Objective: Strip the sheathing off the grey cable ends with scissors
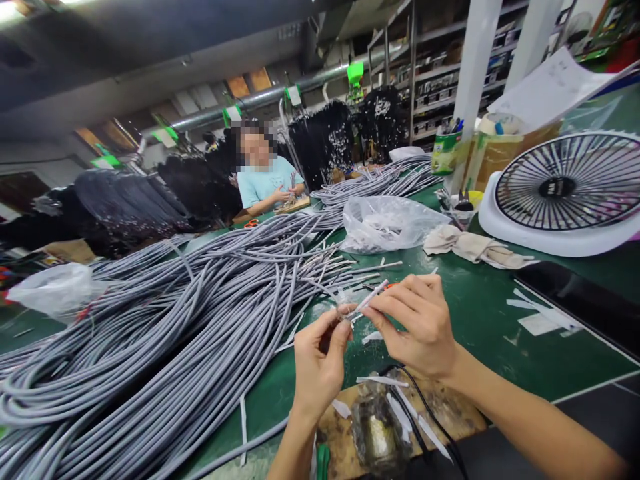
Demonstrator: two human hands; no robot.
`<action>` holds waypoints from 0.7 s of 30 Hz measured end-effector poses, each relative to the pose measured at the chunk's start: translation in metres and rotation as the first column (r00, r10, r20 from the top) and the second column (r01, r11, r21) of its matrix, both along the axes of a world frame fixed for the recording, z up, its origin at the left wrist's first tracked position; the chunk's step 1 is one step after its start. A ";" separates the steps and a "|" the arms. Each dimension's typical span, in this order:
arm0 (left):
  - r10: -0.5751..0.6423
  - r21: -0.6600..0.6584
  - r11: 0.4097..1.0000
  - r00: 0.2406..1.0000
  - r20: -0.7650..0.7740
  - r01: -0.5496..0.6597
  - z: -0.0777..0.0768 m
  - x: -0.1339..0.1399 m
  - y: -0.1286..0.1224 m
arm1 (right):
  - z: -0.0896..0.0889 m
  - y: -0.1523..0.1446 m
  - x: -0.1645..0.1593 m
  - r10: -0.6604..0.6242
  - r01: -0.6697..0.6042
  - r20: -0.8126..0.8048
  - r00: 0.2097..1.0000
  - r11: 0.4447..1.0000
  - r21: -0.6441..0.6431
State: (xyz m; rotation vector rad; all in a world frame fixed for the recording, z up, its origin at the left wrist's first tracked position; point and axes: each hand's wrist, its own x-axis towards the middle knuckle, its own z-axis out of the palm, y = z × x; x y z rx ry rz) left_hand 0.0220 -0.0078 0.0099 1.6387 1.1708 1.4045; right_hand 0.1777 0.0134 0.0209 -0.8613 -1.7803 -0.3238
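My left hand (pixel 321 357) is closed, thumb and fingertips pinching what looks like the stripped end of a grey cable, with thin strands showing; most of it is hidden by the fingers. A grey cable length (pixel 245 451) runs behind my left wrist. Close beside it, my right hand (pixel 417 320) pinches a narrow white strip (pixel 374 297) that slants across the left fingertips. Below both hands lies a worn wooden board (pixel 463 417) bearing a metal block (pixel 381 430) in a dark, crusted surround, with white strips and black cords over it.
A large heap of grey cables (pixel 200 320) covers the left of the green table (pixel 480 307). Ahead are a clear bag of scraps (pixel 393 223) and a cloth (pixel 473 247). A fan (pixel 560 190) and a black panel (pixel 585 300) stand right. A co-worker (pixel 270 180) sits opposite.
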 end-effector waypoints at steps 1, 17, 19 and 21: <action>0.009 0.043 0.999 0.999 -0.044 -0.008 0.000 0.000 0.000 | 0.000 0.001 0.001 0.012 -0.012 0.004 1.000 1.000 -0.010; -0.084 -0.147 0.982 0.975 0.204 0.115 0.002 0.000 0.000 | -0.004 0.009 -0.004 0.280 -0.326 -0.200 0.939 0.909 -0.258; -0.125 -0.177 0.967 0.947 0.297 0.183 0.002 -0.001 0.001 | -0.006 0.010 -0.006 0.309 -0.392 -0.289 0.906 0.869 -0.301; -0.166 -0.183 0.953 0.918 0.359 0.243 0.002 -0.002 0.002 | -0.009 0.012 -0.009 0.335 -0.485 -0.408 0.849 0.800 -0.353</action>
